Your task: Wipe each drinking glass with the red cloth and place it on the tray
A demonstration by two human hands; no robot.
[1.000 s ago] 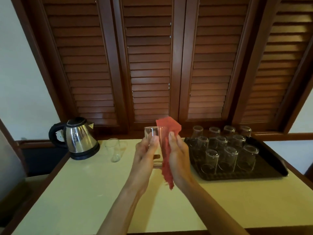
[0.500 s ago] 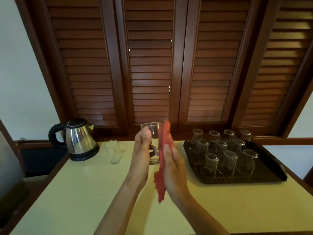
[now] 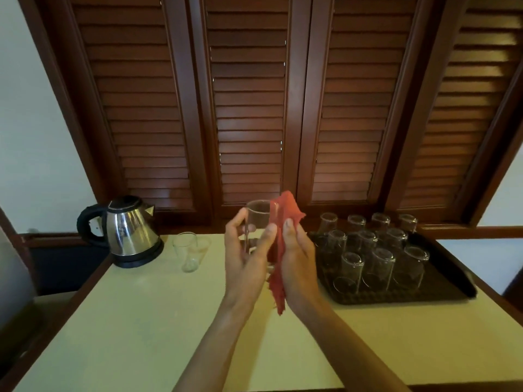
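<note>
We see the left hand (image 3: 246, 257) gripping a drinking glass (image 3: 257, 219) upright above the table (image 3: 141, 321); the right hand (image 3: 297, 258) presses the red cloth (image 3: 278, 250) against its side; the tray (image 3: 441, 290) of inverted glasses (image 3: 376, 250) lies just right.

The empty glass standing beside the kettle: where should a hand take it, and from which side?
Probably round the upper wall of the empty glass, fingers wrapping the wider half, since it narrows toward its base and stands upright, mouth up. Come from the right or front: the kettle crowds its left, while the table on the near side is bare. The left hand looks nearer.
</note>
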